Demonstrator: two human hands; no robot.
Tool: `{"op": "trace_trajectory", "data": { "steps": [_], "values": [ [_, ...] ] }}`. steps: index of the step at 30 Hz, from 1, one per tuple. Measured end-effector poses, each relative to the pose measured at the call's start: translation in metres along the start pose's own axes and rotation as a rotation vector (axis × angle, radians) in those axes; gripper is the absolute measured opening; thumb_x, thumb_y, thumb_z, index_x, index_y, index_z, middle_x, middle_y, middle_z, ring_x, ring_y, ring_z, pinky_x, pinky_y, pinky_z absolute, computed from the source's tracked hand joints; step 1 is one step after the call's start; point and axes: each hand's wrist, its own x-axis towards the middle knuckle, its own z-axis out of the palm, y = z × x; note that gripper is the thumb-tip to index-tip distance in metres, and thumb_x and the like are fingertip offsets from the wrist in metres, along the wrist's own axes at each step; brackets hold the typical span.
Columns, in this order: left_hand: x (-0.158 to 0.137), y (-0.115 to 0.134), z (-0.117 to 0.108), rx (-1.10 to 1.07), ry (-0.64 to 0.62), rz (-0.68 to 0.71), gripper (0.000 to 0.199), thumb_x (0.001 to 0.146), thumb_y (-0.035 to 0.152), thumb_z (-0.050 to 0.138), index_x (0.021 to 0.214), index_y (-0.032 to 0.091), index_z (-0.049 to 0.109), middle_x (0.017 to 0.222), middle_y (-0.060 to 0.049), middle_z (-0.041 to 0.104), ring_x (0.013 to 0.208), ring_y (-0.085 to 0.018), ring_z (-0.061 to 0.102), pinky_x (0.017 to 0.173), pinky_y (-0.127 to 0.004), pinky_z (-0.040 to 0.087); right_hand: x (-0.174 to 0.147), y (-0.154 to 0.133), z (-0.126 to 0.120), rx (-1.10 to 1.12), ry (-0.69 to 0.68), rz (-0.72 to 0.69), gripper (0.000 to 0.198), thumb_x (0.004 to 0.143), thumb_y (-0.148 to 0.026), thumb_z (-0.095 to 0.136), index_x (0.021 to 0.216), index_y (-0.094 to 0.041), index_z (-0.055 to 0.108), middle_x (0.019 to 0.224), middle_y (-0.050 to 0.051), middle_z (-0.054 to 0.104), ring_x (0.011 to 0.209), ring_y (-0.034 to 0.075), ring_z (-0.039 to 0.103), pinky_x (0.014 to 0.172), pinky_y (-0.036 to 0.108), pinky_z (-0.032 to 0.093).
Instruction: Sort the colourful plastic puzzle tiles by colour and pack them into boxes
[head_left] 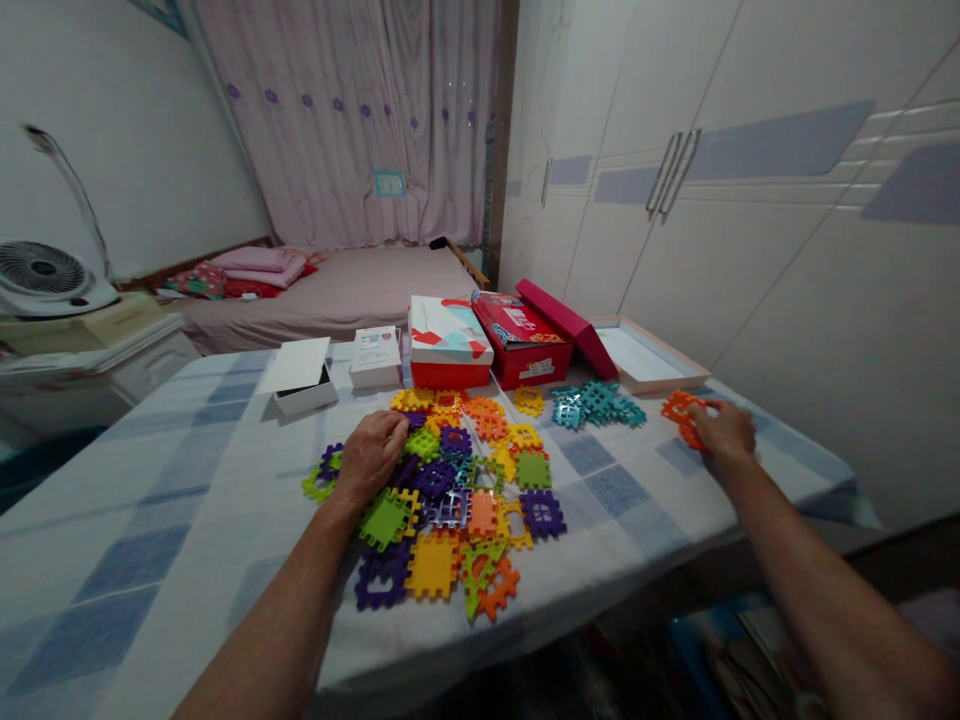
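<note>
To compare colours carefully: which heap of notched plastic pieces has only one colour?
The teal heap, nearer the right hand; the other heap mixes several colours.

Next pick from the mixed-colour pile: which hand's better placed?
Left, probably. The left hand is at the left of the pile; whether it grips anything is unclear. The right hand is out past the teal pieces, holding orange plastic.

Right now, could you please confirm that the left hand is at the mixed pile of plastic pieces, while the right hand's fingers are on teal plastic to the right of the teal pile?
Not quite: the head view shows the right hand with its fingers on orange plastic, not teal. The rest of your statement stands.
</note>
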Motion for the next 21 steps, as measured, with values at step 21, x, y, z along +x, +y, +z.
{"op": "trace_trajectory", "data": {
  "steps": [21],
  "values": [
    [0.001,0.005,-0.004,-0.028,0.001,-0.004,0.034,0.089,0.036,0.036,0.083,0.019,0.064,0.095,-0.010,0.069,0.093,-0.022,0.061,0.090,-0.038,0.046,-0.170,-0.154,-0.021,0.184,-0.723,-0.707,0.035,0.092,-0.030,0.038,0.110,-0.017,0.064,0.104,0.009,0.064,0.095,0.019,0.057,0.084,0.029,0.040]
  ]
}}
